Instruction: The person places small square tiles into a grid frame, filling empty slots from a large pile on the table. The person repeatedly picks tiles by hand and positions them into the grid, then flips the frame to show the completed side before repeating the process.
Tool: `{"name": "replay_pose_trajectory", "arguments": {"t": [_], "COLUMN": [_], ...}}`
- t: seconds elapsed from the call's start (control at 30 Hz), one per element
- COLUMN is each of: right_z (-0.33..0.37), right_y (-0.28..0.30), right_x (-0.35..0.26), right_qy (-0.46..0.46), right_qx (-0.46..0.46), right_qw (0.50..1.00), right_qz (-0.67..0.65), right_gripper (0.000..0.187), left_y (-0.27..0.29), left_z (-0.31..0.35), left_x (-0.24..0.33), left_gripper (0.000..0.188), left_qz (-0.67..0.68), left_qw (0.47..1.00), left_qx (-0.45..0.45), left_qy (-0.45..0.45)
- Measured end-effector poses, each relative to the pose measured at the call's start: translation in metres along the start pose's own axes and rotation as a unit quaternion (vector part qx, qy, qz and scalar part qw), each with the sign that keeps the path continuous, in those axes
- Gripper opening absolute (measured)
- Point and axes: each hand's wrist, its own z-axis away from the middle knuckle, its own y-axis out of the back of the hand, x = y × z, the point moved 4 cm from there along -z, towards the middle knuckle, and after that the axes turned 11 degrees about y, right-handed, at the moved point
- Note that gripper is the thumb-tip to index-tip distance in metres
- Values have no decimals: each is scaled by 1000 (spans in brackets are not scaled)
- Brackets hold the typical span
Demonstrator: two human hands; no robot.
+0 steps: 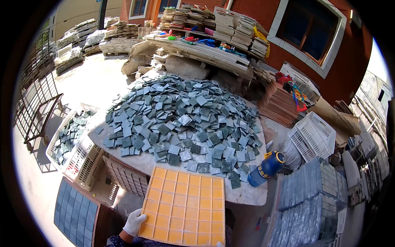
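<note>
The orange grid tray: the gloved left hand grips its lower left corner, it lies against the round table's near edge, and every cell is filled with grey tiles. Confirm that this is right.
Not quite. The head view shows the orange grid tray with all its cells empty; the grey tiles lie loose in a heap on the round table behind it. The rest holds: the gloved left hand grips its lower left corner, and it lies against the table's near edge.

right hand (220, 244) mostly cut off by the bottom edge, its grip unseen.

tiles (181, 119) on table (247, 193) — tray (184, 206) before | crate (74, 144) left, bottle (266, 168) seemingly right
</note>
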Motion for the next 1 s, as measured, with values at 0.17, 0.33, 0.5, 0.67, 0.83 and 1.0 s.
{"name": "replay_pose_trajectory", "arguments": {"t": [0.17,0.33,0.5,0.67,0.83,1.0], "right_z": [-1,-100,-221,-352,-424,-466], "right_y": [14,181,224,287,348,380], "right_x": [43,18,122,214,266,269], "right_qy": [-181,-367,-126,-62,-84,-131], "right_qx": [140,-141,333,403,375,230], "right_qw": [890,920,930,888,888,946], "right_qz": [-394,9,-88,214,252,189], "right_gripper": [43,41,53,74,93,104], "left_y": [8,9,-1,-36,-44,-57], "left_z": [-33,-22,-109,-271,-372,-427], "left_x": [-3,28,141,248,326,374], "left_gripper": [49,51,56,69,72,66], "left_qz": [-35,-366,-529,-594,-636,-643], "left_qw": [999,919,775,657,589,611], "left_qx": [10,142,237,265,305,317], "left_qy": [-36,-27,-253,-382,-395,-336]}}
